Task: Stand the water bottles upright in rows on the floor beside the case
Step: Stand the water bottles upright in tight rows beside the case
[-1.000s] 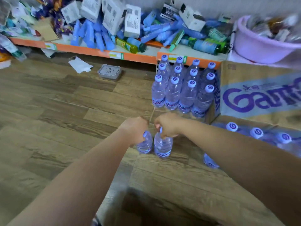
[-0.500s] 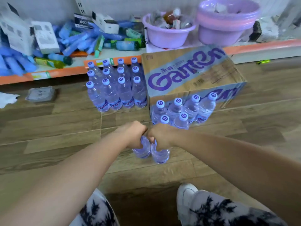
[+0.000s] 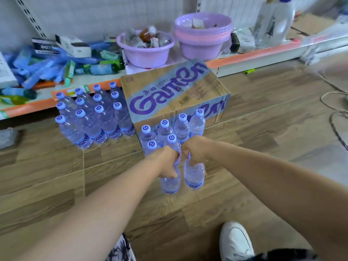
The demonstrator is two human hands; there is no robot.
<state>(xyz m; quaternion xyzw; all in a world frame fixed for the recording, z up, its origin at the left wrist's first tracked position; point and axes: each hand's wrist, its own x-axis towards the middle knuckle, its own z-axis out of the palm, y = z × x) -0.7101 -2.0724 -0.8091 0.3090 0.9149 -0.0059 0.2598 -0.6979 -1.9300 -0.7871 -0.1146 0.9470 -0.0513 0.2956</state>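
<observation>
Two bottles (image 3: 194, 175) hang, one gripped in the left hand (image 3: 165, 162), one in the right hand (image 3: 195, 149), fingers (image 3: 194, 162) curled tight. Set down crooked, they may topple the standing bottles (image 3: 164, 129).

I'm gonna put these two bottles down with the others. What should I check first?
1. The left hand grips the left bottle by its top: ok.
2. The right hand grips the right bottle by its neck: ok.
3. Both held bottles hang upright: ok.
4. The short row of two in front of the case has room on its right: cannot tell, the hands hide that spot.
5. The big block beside the case stands upright and tidy: ok.
</observation>
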